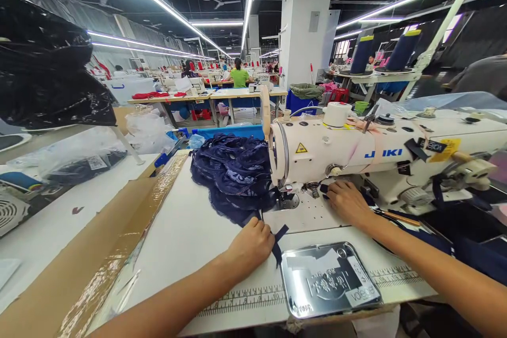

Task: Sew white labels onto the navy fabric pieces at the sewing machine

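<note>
My left hand (251, 243) is closed in a fist on the white table, in front of the needle plate. Its fingers hold a navy fabric strip (280, 240), whose ends stick out on the right. Just behind it lies a heap of navy lace garments (233, 169), reaching up to the presser foot of the white sewing machine (336, 148). My right hand (347, 202) rests under the machine arm, right of the needle plate (287, 202). Its fingers are pinched around a small dark navy piece (324, 189); the fingertips are partly hidden.
A shiny metal tin lid (330, 282) lies at the table's front edge, over a printed ruler (249, 300). Scissors with orange handles (400, 217) lie beside my right forearm. Brown cardboard (106, 253) borders the table on the left. Navy thread cones (361, 55) stand behind.
</note>
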A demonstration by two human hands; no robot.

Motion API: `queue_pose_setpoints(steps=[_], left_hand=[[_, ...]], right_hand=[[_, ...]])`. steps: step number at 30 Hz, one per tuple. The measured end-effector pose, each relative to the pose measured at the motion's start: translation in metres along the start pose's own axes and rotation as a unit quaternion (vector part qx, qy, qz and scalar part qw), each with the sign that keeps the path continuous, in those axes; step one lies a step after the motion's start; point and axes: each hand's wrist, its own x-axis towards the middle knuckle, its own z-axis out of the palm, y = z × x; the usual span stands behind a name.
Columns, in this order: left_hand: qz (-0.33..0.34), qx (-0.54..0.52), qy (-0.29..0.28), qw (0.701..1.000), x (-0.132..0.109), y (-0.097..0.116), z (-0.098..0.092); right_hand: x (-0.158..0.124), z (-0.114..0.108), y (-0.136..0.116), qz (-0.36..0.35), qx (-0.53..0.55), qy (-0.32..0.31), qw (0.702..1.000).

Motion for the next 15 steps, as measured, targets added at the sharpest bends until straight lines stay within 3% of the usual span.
queue_pose_setpoints(steps=[5, 8, 11, 15], left_hand=[[-0.108, -0.161, -0.005, 0.981, -0.007, 0.0, -0.005], [-0.196, -0.272, 0.037, 0.942, -0.012, 0.004, -0.007], [-0.238, -0.272, 0.071, 0.93, -0.01, 0.006, -0.005], [-0.233, -0.251, 0.136, 0.93, -0.002, -0.001, 0.001]], right_hand=[[0.003, -0.003, -0.032, -0.016, 0.1, 0.012, 0.995], [0.012, -0.001, -0.047, -0.002, 0.208, -0.047, 0.977], [0.019, 0.005, -0.048, 0.015, 0.229, -0.082, 0.97], [0.018, 0.011, -0.046, 0.0, 0.204, 0.0, 0.979]])
